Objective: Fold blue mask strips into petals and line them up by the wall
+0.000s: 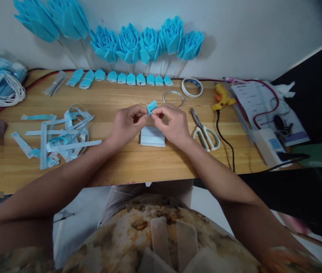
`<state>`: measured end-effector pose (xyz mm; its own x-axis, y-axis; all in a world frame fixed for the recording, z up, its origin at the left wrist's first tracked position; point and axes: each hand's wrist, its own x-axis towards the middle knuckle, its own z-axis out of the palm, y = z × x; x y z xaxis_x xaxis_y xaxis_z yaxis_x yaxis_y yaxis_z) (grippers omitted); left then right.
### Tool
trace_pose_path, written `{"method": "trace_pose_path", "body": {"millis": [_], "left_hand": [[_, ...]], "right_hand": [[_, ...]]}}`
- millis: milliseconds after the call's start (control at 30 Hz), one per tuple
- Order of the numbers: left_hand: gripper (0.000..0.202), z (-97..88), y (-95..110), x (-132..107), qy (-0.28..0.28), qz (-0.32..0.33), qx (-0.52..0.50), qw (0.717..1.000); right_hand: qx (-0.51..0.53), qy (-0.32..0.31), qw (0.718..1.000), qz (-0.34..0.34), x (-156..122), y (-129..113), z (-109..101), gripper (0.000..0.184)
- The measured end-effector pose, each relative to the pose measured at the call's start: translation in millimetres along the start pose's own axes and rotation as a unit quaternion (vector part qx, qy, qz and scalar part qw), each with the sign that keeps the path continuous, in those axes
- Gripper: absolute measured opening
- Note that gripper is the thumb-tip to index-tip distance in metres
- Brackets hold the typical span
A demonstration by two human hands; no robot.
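Note:
Between my two hands is a small folded piece of blue fabric (152, 106), raised over the middle of the table. My left hand (129, 123) pinches its left edge with thumb and forefinger. Opposite it, my right hand (172, 120) grips the lower right edge in the same way. Just below them on the wood lies a stack of pale blue fabric pieces (152, 137), partly covered by my right hand. Scissors (204, 131) with white handles rest to the right of my right hand, blades pointing away. Behind my hands lies a thin roll of tape (173, 99).
Blue fabric flowers (129, 43) on sticks lean on the wall. A row of folded blue petals (121, 78) lines the table's back. Cut strips (64, 132) are heaped at left. A wider tape roll (192, 88), yellow glue gun (222, 97) and white power strip (270, 146) sit at right.

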<state>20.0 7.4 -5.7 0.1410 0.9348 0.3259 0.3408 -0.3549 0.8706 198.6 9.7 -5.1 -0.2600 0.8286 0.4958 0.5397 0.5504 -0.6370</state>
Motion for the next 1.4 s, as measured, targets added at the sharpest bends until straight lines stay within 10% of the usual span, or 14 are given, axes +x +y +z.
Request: {"method": "trace_pose_path", "body": {"millis": [500,767,1400], "left_hand": [[0.009,-3.1,3.1,1.1,-0.022,-0.048,-0.054,0.997],[0.020,-4.2,-11.9,11.9,0.053,-0.050,-0.135,0.988],[0.022,-4.0,-6.1,7.9,-0.052,-0.109,-0.225,0.967]], "right_hand": [[0.043,0.012,0.998,0.040,2.6,-0.5,-3.1,0.013],[0.167,0.004,0.979,0.115,4.5,-2.6,-5.8,0.015],[0.223,-0.060,0.963,0.141,6.3,-1.4,-4.4,0.027]]}}
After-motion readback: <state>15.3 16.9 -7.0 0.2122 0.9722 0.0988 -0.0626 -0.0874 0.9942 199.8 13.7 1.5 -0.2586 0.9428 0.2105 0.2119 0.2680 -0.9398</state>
